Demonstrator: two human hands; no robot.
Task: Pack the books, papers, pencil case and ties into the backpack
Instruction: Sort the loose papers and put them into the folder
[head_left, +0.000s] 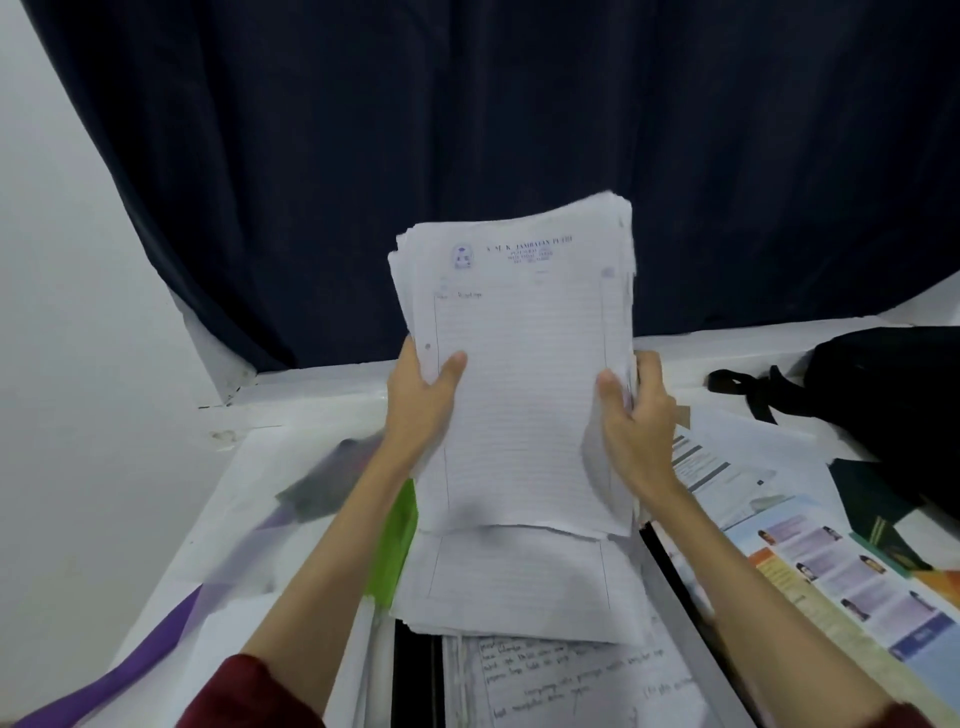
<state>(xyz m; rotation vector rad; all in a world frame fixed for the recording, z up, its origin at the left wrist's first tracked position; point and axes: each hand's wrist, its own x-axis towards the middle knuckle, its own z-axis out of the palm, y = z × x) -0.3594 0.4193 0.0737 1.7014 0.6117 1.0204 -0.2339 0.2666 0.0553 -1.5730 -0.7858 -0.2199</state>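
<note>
White lined sheets fill the middle of your view: you hold a thick stack of papers (519, 374) upright above the white desk (244, 519), its top page printed with a school letterhead and a small crest. Your left hand (423, 400) grips the stack's left edge, thumb laid across the front page and fingers curled behind. Your right hand (631, 421) grips the right edge the same way, thumb on the front and fingers wrapped round the back. Dark red sleeves (244, 696) show at the near edge.

Directly below the raised stack, a second pile of lined sheets (519, 587) lies flat on the desk, and nearer still sits a handwritten page (571, 680). A green sheet (397, 545) pokes out just left of that pile, beside your left forearm. Farther left lie translucent plastic folders (322, 483) with purple edging.

To the right, a colourful book (857, 587) with small portrait photos lies open-faced near the desk's edge, with a dark green book (878, 499) beyond it and printed leaflets (711, 467) just past your right wrist. The black backpack (893, 395) rests at the far right, a strap trailing left from it. A dark navy curtain (467, 130) hangs behind the desk.
</note>
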